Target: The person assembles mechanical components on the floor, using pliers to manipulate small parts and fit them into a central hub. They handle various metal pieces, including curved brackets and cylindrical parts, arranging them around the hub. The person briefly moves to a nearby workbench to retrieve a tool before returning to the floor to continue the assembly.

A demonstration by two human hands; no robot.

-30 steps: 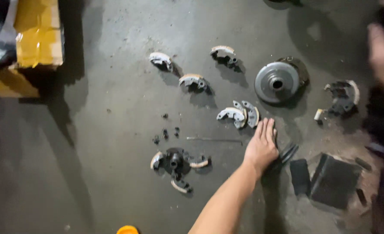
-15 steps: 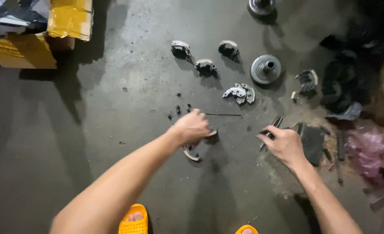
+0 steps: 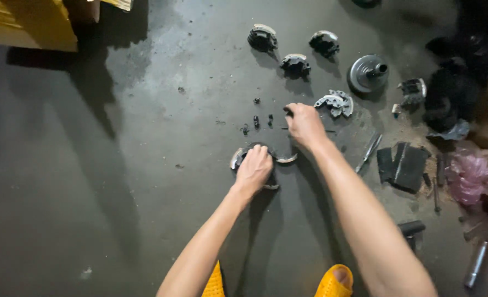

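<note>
My left hand (image 3: 253,168) lies on a dark clutch assembly (image 3: 237,158) on the concrete floor, fingers curled over its middle. A curved silver shoe (image 3: 287,160) sticks out to its right. My right hand (image 3: 304,124) is just beyond it, fingers bent, with the fingertips pinched at a small dark piece (image 3: 288,112). I cannot make out whether that piece is lifted. Several small black bolts (image 3: 255,121) lie to the left of my right hand. A thin rod (image 3: 330,131) shows at its right side.
Three dark clutch shoe pieces (image 3: 295,64) sit farther back, beside a round metal drum (image 3: 368,72) and a heap of silver shoes (image 3: 336,103). A hand tool (image 3: 369,150), dark pads (image 3: 403,165) and a pink bag (image 3: 467,176) lie right. A yellow box (image 3: 29,22) stands top left.
My left hand has settled onto the clutch assembly. My right hand has moved left and farther away, from the tools to the spot beside the small bolts.
</note>
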